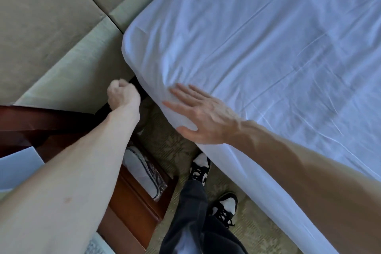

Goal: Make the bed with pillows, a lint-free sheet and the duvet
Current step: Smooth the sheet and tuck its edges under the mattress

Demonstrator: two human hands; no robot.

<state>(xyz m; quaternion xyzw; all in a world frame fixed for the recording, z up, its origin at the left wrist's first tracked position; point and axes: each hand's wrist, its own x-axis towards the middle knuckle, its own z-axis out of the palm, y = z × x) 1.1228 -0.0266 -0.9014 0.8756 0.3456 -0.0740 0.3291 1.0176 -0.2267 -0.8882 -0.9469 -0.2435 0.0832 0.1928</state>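
Note:
A white sheet (257, 47) covers the mattress, wrinkled and wrapped over its near corner (144, 64). My right hand (202, 115) lies flat with straight, spread fingers on the sheet at the corner's edge. My left hand (121, 94) is curled into a fist beside the corner, in the dark gap between the mattress and the headboard; what it grips, if anything, is hidden. No pillows or duvet are in view.
A padded beige headboard (51, 27) stands along the left. A dark wooden nightstand (132, 198) sits below my left arm, with a plastic-wrapped item (142, 169) on its shelf. My legs and black-and-white shoes (223, 208) stand on patterned carpet (171, 146).

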